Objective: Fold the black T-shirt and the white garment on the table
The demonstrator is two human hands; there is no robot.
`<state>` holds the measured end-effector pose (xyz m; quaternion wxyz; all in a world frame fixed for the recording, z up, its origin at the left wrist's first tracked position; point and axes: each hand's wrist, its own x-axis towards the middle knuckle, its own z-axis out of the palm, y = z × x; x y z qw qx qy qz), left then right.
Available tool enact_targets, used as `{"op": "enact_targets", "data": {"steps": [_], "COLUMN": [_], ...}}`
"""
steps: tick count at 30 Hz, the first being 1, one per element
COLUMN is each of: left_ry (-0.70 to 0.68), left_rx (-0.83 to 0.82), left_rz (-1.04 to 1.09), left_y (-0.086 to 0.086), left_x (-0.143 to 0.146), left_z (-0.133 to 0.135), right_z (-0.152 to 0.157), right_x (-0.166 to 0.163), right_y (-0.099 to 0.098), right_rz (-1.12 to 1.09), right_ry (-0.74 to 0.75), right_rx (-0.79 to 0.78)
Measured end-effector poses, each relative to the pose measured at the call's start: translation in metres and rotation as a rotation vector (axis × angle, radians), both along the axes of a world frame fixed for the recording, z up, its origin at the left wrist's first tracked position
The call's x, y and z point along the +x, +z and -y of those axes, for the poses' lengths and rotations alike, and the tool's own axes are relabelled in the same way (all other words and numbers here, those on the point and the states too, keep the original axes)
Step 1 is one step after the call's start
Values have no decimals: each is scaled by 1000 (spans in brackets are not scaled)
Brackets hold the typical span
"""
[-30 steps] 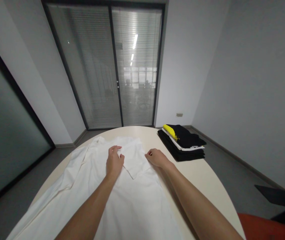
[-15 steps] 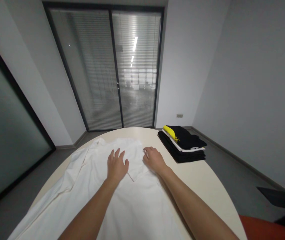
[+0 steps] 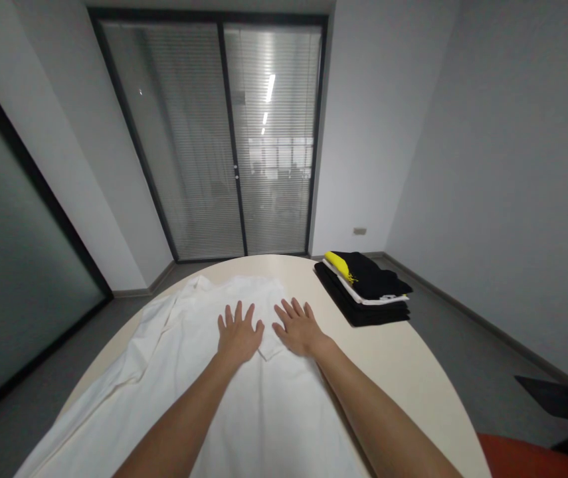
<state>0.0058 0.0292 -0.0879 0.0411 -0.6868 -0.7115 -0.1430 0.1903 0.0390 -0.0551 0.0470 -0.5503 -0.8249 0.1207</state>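
Observation:
A white cloth garment (image 3: 284, 411) lies spread over the left and middle of the round table, with a pointed flap (image 3: 270, 346) showing between my hands. It looks like a shirt, its left side bunched in long folds. My left hand (image 3: 240, 335) rests on the fabric, palm down, fingers spread. To its right, my right hand (image 3: 299, 327) lies flat near the garment's right edge, fingers also apart. Neither hand grips anything. The near end of the garment runs out of view at the bottom.
On the right of the pale round table (image 3: 388, 372) stands a stack of folded dark clothes (image 3: 363, 292), with white and yellow pieces among them. A red chair seat (image 3: 527, 458) shows at the lower right. Beyond the table is a glazed door with blinds (image 3: 204, 146).
My right hand has gone from bent fingers at the garment's edge to lying flat, slightly nearer me. My left hand has shifted a little to the right and nearer.

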Motion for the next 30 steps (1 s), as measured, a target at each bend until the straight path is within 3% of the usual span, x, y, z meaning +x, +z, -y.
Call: {"op": "enact_targets", "data": {"steps": [11, 20, 23, 26, 30], "left_ry": [-36, -84, -115, -116, 83], "left_rx": [-22, 11, 45, 90, 229], "left_rz": [36, 116, 154, 144, -53], "left_y": [1, 2, 4, 9, 14], "left_x": [37, 73, 63, 32, -38], "left_z": [-24, -43, -46, -46, -42], "right_z": [-19, -40, -43, -43, -36], "right_x": [35, 65, 56, 38, 14], "right_y": [1, 4, 14, 22, 24], "right_rz": [125, 169, 181, 162, 138], "right_ry": [-48, -117, -145, -206, -321], "right_rx": [29, -51, -120, -161, -130]}}
